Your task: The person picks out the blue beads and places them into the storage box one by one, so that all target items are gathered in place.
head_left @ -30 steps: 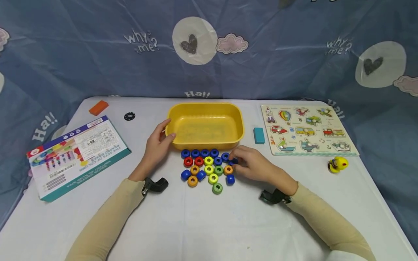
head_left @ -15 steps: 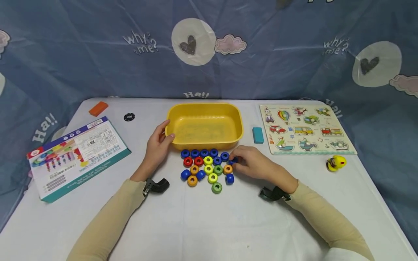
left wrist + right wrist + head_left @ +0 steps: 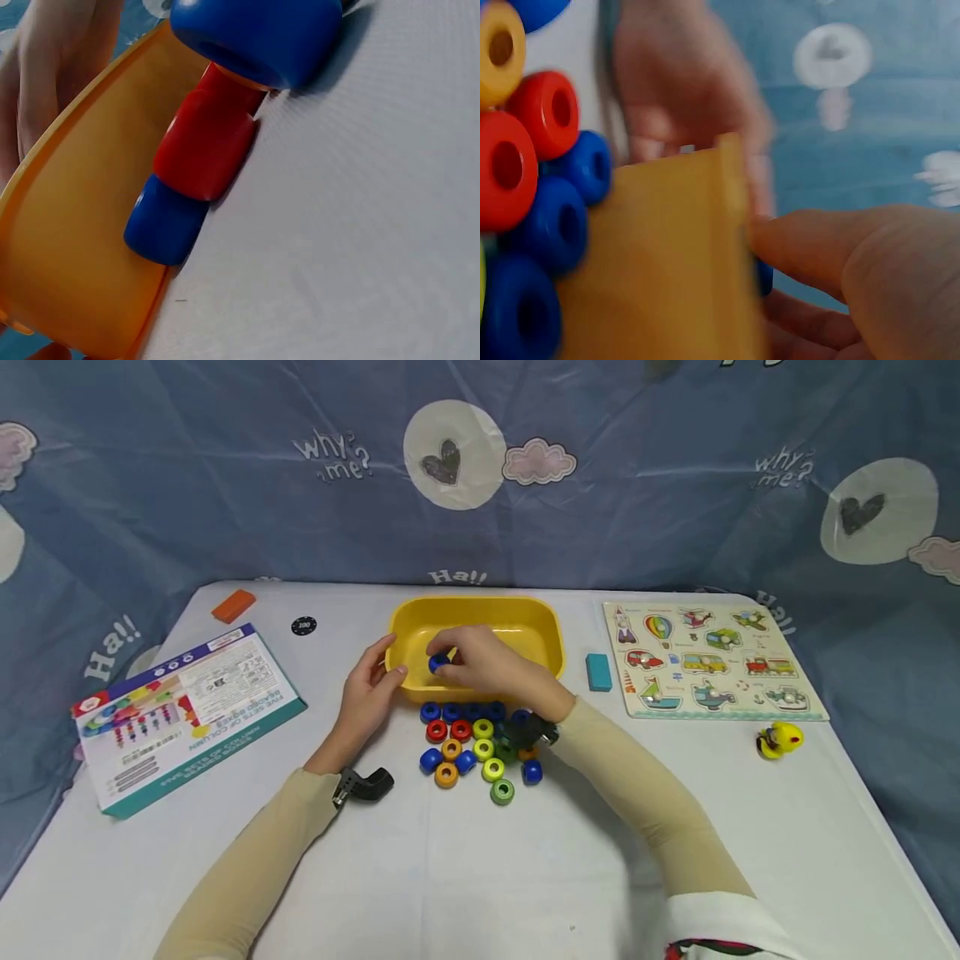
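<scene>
In the head view my left hand (image 3: pixel 367 692) holds the left end of a yellow plastic tray (image 3: pixel 551 647), thumb near the front corner and fingers along the side. My right hand (image 3: pixel 483 662) is over the tray's left half and pinches a blue bead (image 3: pixel 438 663) between thumb and fingers. Loose beads lie in front of the tray: several blue, red (image 3: pixel 461 730), yellow (image 3: pixel 492 769), orange (image 3: pixel 446 775) and green (image 3: pixel 502 791). The right wrist's camera mount hides some of them. In the right wrist view the pinched bead is mostly hidden behind the tray's rim.
At the left lies a beaded-column toy box (image 3: pixel 191 718), with an orange block (image 3: pixel 234 606) and a black chip (image 3: pixel 303 626) behind it. A teal block (image 3: pixel 598 672), a wooden vehicle puzzle (image 3: pixel 705 664) and a yellow duck figure (image 3: pixel 780 739) are on the right.
My right hand has picked a blue bead from the right edge of the group and carried it left and away from me, over the tray. My left hand stays on the tray.
</scene>
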`<control>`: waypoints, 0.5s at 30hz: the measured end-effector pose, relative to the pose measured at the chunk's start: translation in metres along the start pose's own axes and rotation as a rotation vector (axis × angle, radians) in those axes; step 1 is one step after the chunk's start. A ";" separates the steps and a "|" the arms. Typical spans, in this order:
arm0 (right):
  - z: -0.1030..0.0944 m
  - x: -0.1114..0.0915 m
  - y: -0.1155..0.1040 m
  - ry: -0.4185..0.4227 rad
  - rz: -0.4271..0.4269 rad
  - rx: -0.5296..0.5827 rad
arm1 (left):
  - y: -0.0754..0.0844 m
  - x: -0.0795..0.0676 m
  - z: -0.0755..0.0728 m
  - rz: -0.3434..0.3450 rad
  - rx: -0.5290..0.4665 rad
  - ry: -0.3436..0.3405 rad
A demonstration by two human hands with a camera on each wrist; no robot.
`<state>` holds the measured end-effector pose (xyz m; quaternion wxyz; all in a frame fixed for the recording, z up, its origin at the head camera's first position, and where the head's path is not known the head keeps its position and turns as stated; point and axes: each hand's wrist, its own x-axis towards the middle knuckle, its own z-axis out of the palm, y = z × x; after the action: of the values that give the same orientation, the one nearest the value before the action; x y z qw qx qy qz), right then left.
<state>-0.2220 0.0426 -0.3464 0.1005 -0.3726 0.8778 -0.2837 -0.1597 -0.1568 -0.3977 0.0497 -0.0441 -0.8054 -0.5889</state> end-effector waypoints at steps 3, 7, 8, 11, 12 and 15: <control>0.015 0.028 0.003 -0.067 0.038 -0.022 | -0.001 0.001 0.001 -0.002 -0.005 -0.006; 0.027 0.046 0.006 -0.111 0.098 -0.022 | -0.002 0.002 0.003 -0.012 -0.003 -0.017; 0.028 0.048 0.007 -0.115 0.114 -0.017 | -0.002 0.002 0.003 -0.014 -0.004 -0.019; 0.032 0.053 0.009 -0.117 0.134 -0.013 | -0.001 0.002 0.002 -0.019 -0.002 -0.020; 0.032 0.054 0.009 -0.117 0.136 -0.011 | -0.001 0.002 0.001 -0.018 -0.002 -0.019; 0.034 0.056 0.010 -0.121 0.128 -0.010 | 0.000 0.001 0.000 -0.019 0.003 -0.016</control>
<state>-0.2537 -0.0058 -0.3782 0.1695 -0.3327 0.8935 -0.2494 -0.1606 -0.1570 -0.3976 0.0376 -0.0412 -0.8070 -0.5879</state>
